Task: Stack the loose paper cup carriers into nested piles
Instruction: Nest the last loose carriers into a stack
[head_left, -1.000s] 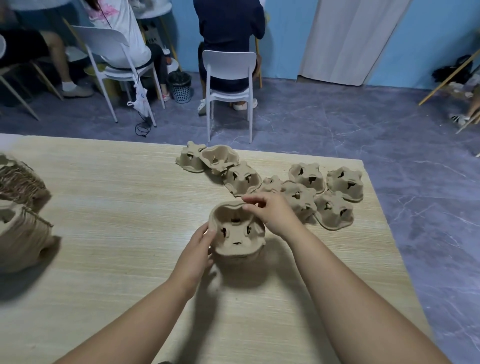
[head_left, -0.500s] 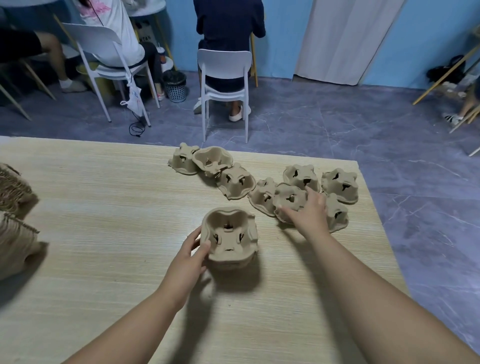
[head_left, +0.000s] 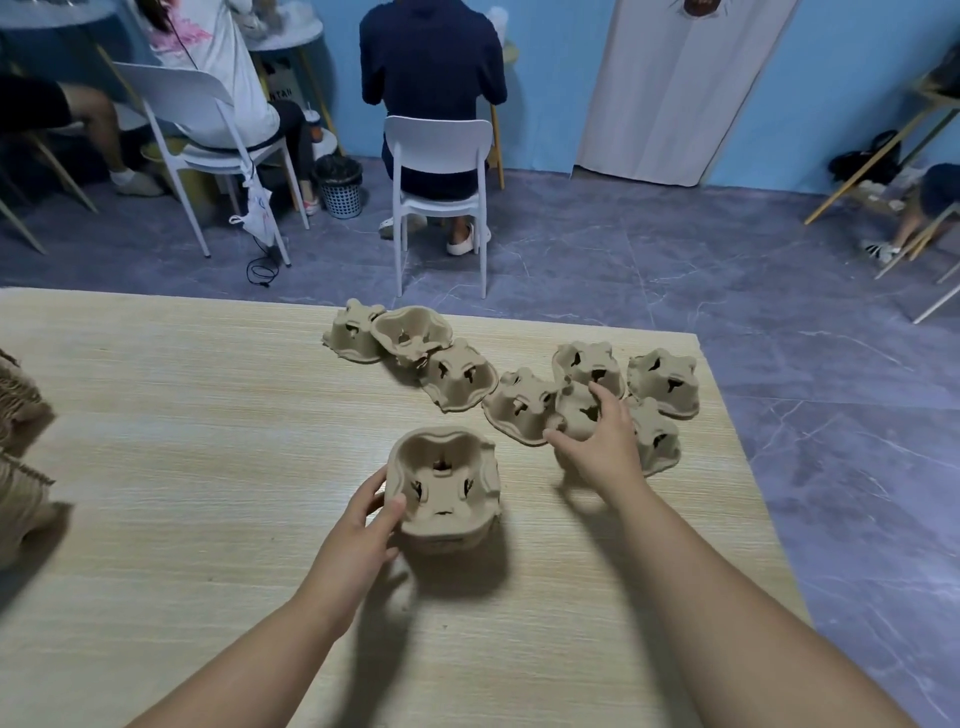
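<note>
The wooden worktop (head_left: 182, 415) bears loose carriers (head_left: 457, 376) scattered along its far right side, with a nested pile of carriers (head_left: 447, 483) nearer. The left grip (head_left: 358, 535) curls round the pile's left side. The right grip (head_left: 605, 447) clasps a single carrier (head_left: 576, 410), fingers spread over it.

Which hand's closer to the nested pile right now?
Left. The left hand holds the nested pile by its left side; the right hand is clear of it, off to its right, gripping a loose carrier.
</note>
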